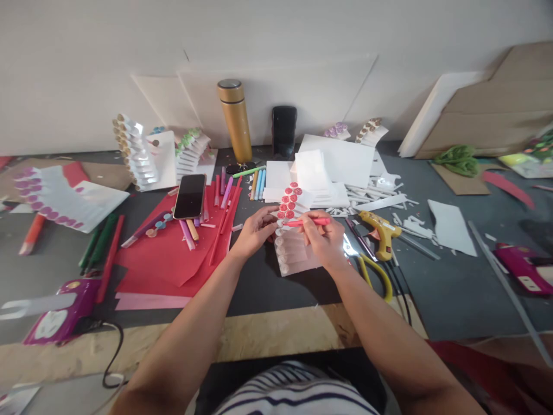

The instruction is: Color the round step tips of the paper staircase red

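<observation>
A red felt-tip pen (317,221) is pinched in my right hand (325,237), its tip pointing left. It meets a white paper piece (297,249) lined with rolled paper tubes. Their round ends along the left side are red in the upper part (290,199) and white lower down. Gripping the piece's left edge is my left hand (258,231), fingers bent, some hidden behind the paper. Stacked white paper (311,170) lies just beyond both hands. To the right of my right hand are yellow-handled scissors (375,275) and a yellow glue gun (381,230).
On the left, a black phone (190,197) and several markers rest on red sheets (168,259). A gold bottle (236,121) and another phone (284,131) stand by the wall. Purple glue guns (64,311) sit at both sides. Paper rolls (367,195) litter the back right.
</observation>
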Demonstrator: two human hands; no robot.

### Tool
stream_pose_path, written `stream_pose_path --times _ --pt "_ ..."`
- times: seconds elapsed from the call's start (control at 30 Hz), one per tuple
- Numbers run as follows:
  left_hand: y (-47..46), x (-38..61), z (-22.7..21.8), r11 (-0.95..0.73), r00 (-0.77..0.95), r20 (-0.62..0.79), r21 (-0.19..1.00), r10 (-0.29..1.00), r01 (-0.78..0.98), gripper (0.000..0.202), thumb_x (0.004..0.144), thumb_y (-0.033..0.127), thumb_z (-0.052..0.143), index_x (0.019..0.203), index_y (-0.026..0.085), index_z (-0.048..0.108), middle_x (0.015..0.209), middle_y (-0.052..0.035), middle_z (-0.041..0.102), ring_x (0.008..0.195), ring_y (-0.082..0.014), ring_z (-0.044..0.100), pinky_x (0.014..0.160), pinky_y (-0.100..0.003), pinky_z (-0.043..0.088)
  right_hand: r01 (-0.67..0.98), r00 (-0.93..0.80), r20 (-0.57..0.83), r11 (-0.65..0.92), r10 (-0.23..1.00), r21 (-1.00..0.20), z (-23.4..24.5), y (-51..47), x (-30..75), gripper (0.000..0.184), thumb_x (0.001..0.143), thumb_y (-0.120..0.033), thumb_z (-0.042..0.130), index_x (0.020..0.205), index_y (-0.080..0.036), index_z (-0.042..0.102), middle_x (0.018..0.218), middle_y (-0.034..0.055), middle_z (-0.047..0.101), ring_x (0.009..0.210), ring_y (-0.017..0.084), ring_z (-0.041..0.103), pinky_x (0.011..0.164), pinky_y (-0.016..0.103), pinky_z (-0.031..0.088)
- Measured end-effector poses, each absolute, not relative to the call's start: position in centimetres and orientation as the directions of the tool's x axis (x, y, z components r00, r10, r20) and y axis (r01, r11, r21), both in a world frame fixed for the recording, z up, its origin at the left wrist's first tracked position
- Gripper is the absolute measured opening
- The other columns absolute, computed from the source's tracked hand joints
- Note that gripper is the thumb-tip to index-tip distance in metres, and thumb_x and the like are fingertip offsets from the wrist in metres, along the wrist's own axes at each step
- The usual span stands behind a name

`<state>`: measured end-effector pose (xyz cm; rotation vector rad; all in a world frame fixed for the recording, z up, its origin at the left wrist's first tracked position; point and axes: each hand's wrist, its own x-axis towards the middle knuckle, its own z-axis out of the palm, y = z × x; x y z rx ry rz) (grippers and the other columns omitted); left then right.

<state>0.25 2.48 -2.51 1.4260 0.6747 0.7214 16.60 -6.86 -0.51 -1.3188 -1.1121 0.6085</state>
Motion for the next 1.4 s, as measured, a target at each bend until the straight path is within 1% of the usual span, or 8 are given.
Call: stream_pose_path --times 0.3,0.83,1.23,1.4 --pt "2.59 0.2 -2.74 0.007 0.623 0.018 0.999 0.782 -0.038 0.052 0.083 0.031 0.065 0.13 0.013 0.054 0.087 -0.0029 0.063 0.066 -0.0119 0.057 0.058 -0.025 0.05 0.265 0.381 0.31 0.218 0.871 -0.939 -0.26 -6.97 16.48 0.019 0.089 -0.037 0.06 0.085 -0.02 0.067 0.065 -0.0022 0.064 0.047 0.007 0.053 0.052 0.024 0.044" --pt "2.57 0.28 -2.69 -0.003 0.622 0.027 0.999 0.783 -0.039 0.049 0.084 0.029 0.064 0.129 0.012 0.054 0.083 -0.0017 0.061 0.065 -0.0112 0.056 0.057 -0.024 0.05 0.27 0.372 0.307 0.214 0.876 -0.939 -0.08 -7.06 16.54 0.019 0.09 -0.037 0.059 0.086 -0.02 0.067 0.064 -0.0022 0.065 0.046 0.007 0.052 0.05 0.023 0.043" --pt "2.52 0.21 -2.72 0.001 0.617 0.024 0.999 0.787 -0.041 0.05 0.083 0.03 0.064 0.13 0.013 0.055 0.088 -0.0026 0.063 0.064 -0.0108 0.057 0.058 -0.024 0.05 0.243 0.402 0.312 0.228 0.861 -0.943 -0.79 -6.8 16.8 0.021 0.09 -0.039 0.059 0.088 -0.02 0.066 0.064 -0.003 0.065 0.044 0.007 0.052 0.047 0.022 0.043" --pt "2.59 0.23 -2.68 0.0 0.618 0.022 0.999 0.786 -0.036 0.051 0.083 0.03 0.064 0.13 0.013 0.054 0.086 -0.0023 0.062 0.063 -0.0109 0.057 0.057 -0.024 0.049 0.24 0.398 0.315 0.234 0.861 -0.942 -0.74 -6.81 16.77 0.02 0.09 -0.039 0.06 0.087 -0.02 0.066 0.063 -0.0032 0.064 0.043 0.006 0.051 0.047 0.022 0.043"
